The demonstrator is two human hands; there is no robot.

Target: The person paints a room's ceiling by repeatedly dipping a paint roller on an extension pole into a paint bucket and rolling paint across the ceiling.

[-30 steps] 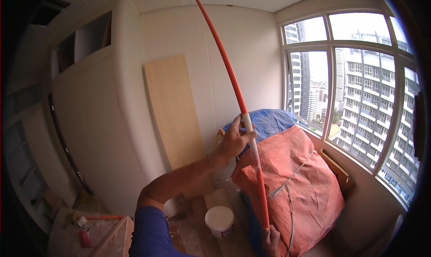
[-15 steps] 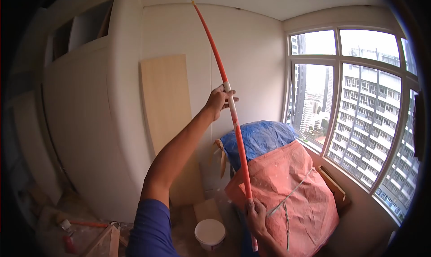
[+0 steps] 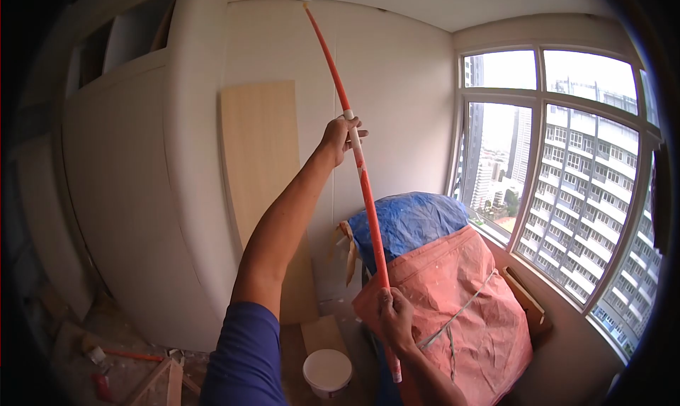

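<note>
A long red pole (image 3: 367,200) with a white band rises from the lower middle toward the top of the wall, its thin yellowish tip near the ceiling edge. My left hand (image 3: 343,138) is stretched up and holds the pole at the white band, thumb and fingers around it. Lower down, my right hand (image 3: 396,314) is wrapped round the red part, with the pole's bottom end showing below it. Behind the right hand lies a bulky pile under a red-orange tarp (image 3: 467,300) and a blue tarp (image 3: 411,218).
A wooden board (image 3: 262,158) leans on the back wall. A white bucket (image 3: 327,373) stands on the floor below it. Windows (image 3: 499,158) fill the right side. At the lower left are wooden pieces (image 3: 175,381) and a brush (image 3: 97,355). A tall cabinet (image 3: 127,193) stands left.
The pole and both hands have moved up in the view, the left hand also slightly left. My right hand came up from the bottom edge. The view has tilted upward.
</note>
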